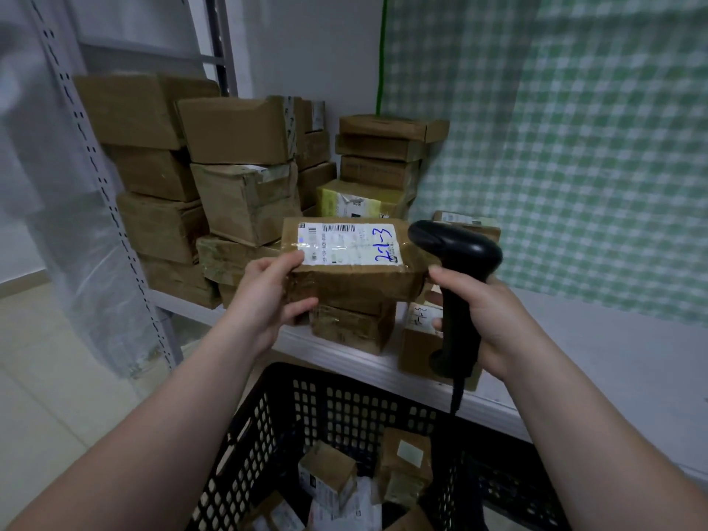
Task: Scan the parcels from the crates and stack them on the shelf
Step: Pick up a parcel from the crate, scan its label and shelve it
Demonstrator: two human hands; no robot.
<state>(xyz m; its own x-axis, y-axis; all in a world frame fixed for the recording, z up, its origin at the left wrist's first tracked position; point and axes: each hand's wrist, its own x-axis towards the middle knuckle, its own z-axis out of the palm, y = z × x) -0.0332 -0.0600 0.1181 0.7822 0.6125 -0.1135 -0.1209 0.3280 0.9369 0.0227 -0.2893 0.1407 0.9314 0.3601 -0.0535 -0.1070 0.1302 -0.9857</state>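
The left hand [268, 297] gripped the taped brown cardboard parcel [352, 270] by its left end, over the white shelf [574, 339]; it seemed light, stiff, tape-slick. Rightward, the right hand [494, 320] clasped a black handheld scanner [459, 262].

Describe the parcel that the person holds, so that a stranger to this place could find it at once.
Start at the white shelf loaded with brown boxes, above the black crate. In front of those stacks the left hand holds one parcel beside the black scanner in the right hand. Only this parcel is lifted, and its white label bears blue handwriting.
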